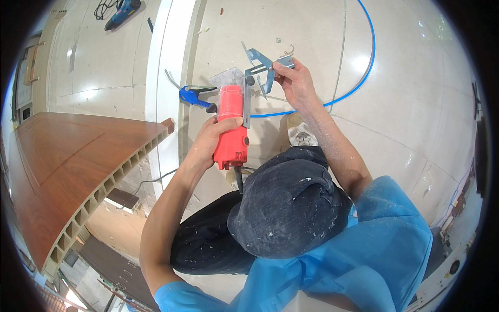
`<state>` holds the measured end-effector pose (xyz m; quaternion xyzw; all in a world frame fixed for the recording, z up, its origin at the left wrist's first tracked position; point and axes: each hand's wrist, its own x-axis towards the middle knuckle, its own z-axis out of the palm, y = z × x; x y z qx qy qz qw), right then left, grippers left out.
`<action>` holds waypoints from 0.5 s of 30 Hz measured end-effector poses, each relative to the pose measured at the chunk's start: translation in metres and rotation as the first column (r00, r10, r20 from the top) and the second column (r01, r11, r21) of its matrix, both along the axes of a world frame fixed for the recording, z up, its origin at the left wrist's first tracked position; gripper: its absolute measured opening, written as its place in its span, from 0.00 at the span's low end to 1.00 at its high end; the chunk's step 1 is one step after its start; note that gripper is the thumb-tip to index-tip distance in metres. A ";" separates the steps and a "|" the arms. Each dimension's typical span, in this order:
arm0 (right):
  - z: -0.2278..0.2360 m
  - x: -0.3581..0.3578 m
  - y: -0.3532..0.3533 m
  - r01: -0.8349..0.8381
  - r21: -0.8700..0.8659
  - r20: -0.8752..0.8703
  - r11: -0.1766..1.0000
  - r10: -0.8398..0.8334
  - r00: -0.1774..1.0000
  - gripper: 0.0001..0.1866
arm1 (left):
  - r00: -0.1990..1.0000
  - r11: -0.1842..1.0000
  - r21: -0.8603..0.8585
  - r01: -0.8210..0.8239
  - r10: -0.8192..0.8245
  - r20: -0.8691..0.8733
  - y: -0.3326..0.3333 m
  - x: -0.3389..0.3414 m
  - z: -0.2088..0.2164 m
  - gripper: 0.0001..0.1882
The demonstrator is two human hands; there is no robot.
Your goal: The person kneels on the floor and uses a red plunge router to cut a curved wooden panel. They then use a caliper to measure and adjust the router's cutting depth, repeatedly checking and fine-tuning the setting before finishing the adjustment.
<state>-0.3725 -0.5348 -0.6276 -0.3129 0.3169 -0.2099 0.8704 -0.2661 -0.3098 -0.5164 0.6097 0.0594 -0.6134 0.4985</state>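
My left hand [210, 139] is wrapped round the red body of a trim router [230, 106], thumb across its front. The clear plastic base of the router points away from me, and its black cord leaves the near end. At the router's right side a metal edge guide [266, 68] with a slotted bar and bent wings sits against the base, beside a dark knob. My right hand [296, 86] pinches the guide's far right end between thumb and fingers. Whether the guide is fastened to the router I cannot tell.
A blue air blow gun [195, 97] lies left of the router by a white beam [165, 67]. A blue hose [371, 52] curves over the tiled floor. Left stands a brown hollow-core panel [78, 166]; a blue corded power tool [122, 14] lies at far left.
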 end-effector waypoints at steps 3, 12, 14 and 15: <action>0.003 0.000 0.001 0.010 0.034 -0.021 0.999 -0.009 1.000 0.07 | 1.000 1.000 0.019 -0.001 0.001 -0.005 0.002 0.001 -0.003 0.21; 0.000 -0.006 -0.011 -0.152 0.179 -0.071 0.972 0.167 0.983 0.17 | 1.000 0.999 0.033 0.011 -0.010 -0.028 0.006 0.004 -0.008 0.21; -0.001 -0.005 -0.012 -0.184 0.210 -0.056 0.960 0.199 0.978 0.18 | 1.000 0.999 0.041 0.006 -0.006 -0.016 0.007 0.005 -0.008 0.21; -0.001 -0.004 -0.012 -0.190 0.224 -0.031 0.956 0.202 0.979 0.19 | 1.000 0.999 0.038 0.006 -0.005 -0.014 0.007 0.005 -0.009 0.21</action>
